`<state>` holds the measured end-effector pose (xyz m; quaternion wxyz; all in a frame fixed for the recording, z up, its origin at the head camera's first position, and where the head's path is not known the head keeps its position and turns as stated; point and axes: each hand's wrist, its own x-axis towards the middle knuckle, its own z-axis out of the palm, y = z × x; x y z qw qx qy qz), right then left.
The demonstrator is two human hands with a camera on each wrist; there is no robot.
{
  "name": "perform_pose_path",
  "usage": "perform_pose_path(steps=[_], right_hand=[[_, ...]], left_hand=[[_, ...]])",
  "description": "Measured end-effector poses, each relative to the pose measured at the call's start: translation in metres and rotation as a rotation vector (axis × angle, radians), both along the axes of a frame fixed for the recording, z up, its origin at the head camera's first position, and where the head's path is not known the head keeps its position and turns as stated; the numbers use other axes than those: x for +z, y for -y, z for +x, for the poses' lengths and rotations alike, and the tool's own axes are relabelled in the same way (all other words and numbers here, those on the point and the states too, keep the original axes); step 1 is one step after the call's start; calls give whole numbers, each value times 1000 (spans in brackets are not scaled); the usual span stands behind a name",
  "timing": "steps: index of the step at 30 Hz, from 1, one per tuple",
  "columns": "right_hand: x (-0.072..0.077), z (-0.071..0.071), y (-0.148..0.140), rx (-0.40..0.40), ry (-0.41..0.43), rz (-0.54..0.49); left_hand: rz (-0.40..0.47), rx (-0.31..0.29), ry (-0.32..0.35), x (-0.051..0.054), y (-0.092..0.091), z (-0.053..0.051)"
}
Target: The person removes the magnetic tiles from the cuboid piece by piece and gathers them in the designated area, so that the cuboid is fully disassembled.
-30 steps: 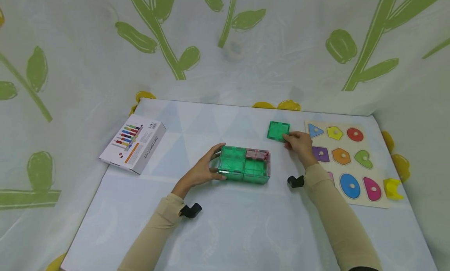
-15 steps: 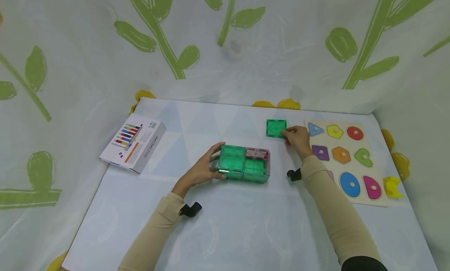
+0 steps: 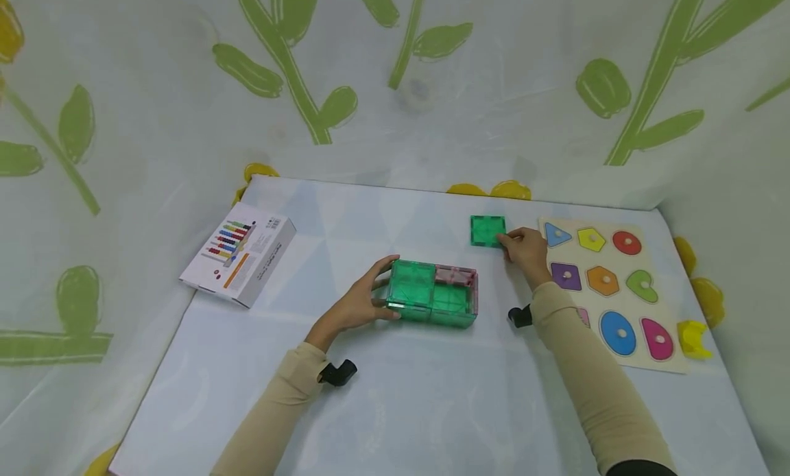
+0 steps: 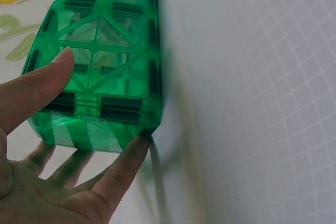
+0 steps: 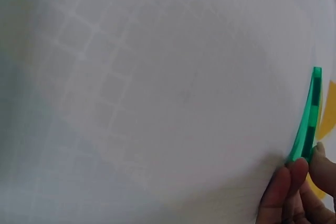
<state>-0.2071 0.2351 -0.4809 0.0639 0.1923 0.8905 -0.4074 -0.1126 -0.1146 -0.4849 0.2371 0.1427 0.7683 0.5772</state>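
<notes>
A low box built of see-through magnetic tiles, mostly green with pink at its right end, rests on the table. Part of its top, at the right, is uncovered. My left hand grips its left end, thumb along the near side. The left wrist view shows the thumb on the green tile wall, fingers around the end. Farther back, my right hand pinches a green square magnetic tile by its right edge. Seen edge-on in the right wrist view, the tile sits between thumb and fingertips.
At the left on the table lies a white box with an abacus picture. A wooden shape puzzle board lies at the right, partly under the right forearm. Beside it is a yellow piece. A leaf-printed curtain hangs behind.
The green square tile in my right hand has turned from slanted to nearly straight. My left hand and the tile box hold their place; the head view has shifted slightly.
</notes>
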Motion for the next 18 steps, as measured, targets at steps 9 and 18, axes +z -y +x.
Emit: perform_pose_path(steps=[9,18], right_hand=[[3,3,-1,90,-15,103],[29,21,24,293,-107,133]], left_hand=[[24,-14,9,-1,1,1],[40,-30,15,5,2,-3]])
